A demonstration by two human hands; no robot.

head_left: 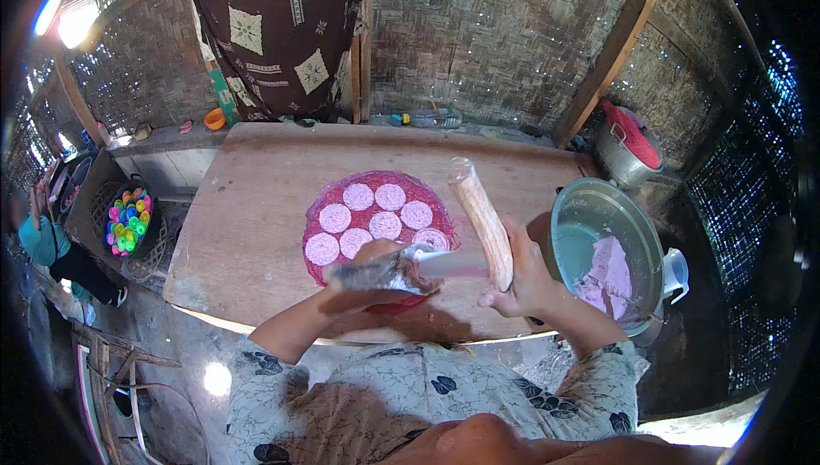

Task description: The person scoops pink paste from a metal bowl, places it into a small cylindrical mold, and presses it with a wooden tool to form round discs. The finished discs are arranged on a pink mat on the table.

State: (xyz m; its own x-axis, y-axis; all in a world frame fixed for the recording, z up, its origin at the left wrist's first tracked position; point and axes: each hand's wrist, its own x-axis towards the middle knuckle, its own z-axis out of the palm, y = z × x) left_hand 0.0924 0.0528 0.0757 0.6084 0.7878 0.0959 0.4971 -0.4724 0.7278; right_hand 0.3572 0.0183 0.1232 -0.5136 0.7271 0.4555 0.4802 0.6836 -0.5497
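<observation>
My left hand (340, 301) is closed around a grey-brown hand press body (371, 274), which hides most of its fingers. In my right hand (531, 284) is a thick wooden handle (483, 217), gripped near its lower end. A pale plunger (453, 263), slightly blurred, runs from this handle to the mouth of the press body. Both parts are held above a round red-pink mesh mat (323, 200). On the mat lie several round pink noodle-like dough cakes (385, 226); the nearest ones are partly covered by the press and my left hand.
The mat rests on a wooden table (243, 209). At the right, a green tub (559, 230) holds pink dough (608, 269), with a clear jug (675, 275) beside it. Behind stands a metal pot (628, 153). At far left are a basket of colourful cups (128, 222) and another person (51, 247).
</observation>
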